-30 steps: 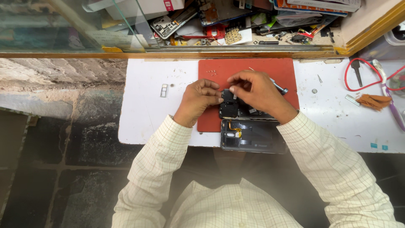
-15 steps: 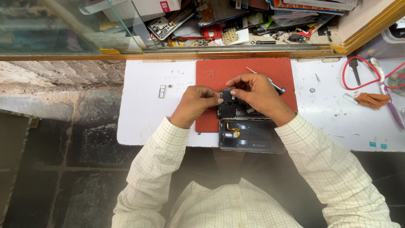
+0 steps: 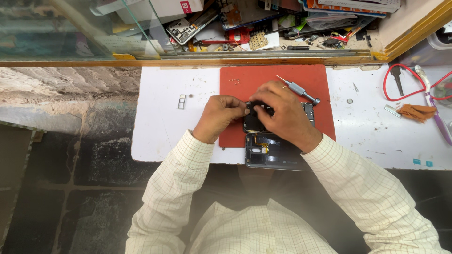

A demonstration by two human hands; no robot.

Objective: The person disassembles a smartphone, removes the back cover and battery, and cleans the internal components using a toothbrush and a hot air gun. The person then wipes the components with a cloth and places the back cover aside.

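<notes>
Hands unmoved: left hand [image 3: 220, 117], right hand [image 3: 281, 113] pinch phone [image 3: 256, 123].

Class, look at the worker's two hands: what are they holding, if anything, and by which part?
Both hands, left hand and right hand, grip the opened phone at its top end, over the red mat. The exact fingers' hold is hidden.

Left hand [image 3: 220, 116] fisted, fingertips pinched inward toward centre. Right hand [image 3: 281, 110] arched, palm down, fingers curled, touching left fingertips. Both forearms converge, sleeves to wrists.
</notes>
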